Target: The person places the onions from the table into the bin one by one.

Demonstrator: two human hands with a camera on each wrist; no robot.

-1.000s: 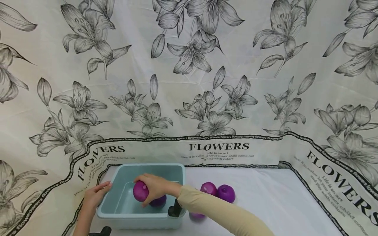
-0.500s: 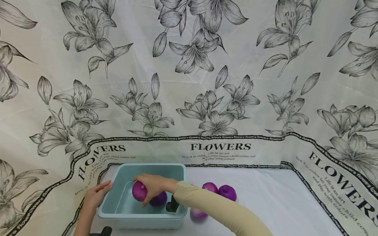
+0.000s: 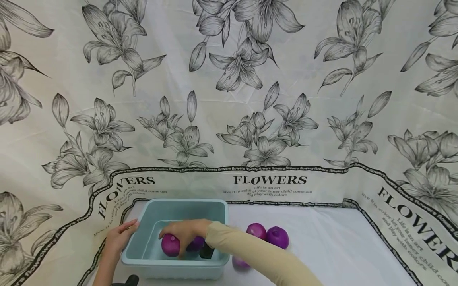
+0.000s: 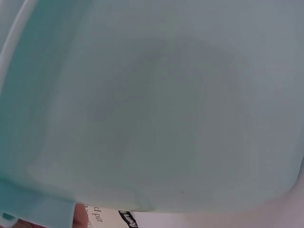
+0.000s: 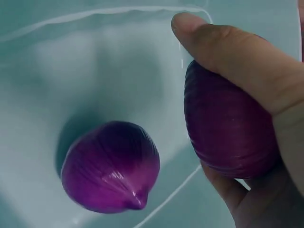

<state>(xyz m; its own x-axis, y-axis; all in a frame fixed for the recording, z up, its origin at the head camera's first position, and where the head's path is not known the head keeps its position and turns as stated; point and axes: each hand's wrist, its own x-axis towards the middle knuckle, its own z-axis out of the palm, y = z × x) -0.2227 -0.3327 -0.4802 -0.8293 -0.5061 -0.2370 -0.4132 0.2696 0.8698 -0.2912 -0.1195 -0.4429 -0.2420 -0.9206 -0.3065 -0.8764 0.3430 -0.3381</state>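
Note:
Inside the light blue plastic basin (image 3: 175, 263), my right hand (image 3: 189, 232) grips a red onion (image 3: 169, 246) low over the floor. In the right wrist view the fingers and thumb wrap around this onion (image 5: 228, 128). A second red onion (image 5: 111, 168) lies on the basin floor beside it, its pointed end showing; the hand partly covers it in the head view. My left hand (image 3: 118, 240) holds the basin's left rim. The basin's wall (image 4: 175, 123) fills most of the left wrist view, hiding nearly all of that hand.
To the basin's right, two red onions, one lighter (image 3: 256, 230) and one darker (image 3: 278, 237), sit together on the white cloth (image 3: 332, 246). Another onion (image 3: 240, 263) is partly hidden under the right sleeve (image 3: 257, 252). A flower-printed curtain (image 3: 200, 151) stands behind.
My right hand has lowered the onion deeper into the basin, covering more of the second onion. The left hand keeps its place on the rim. The head view has shifted slightly.

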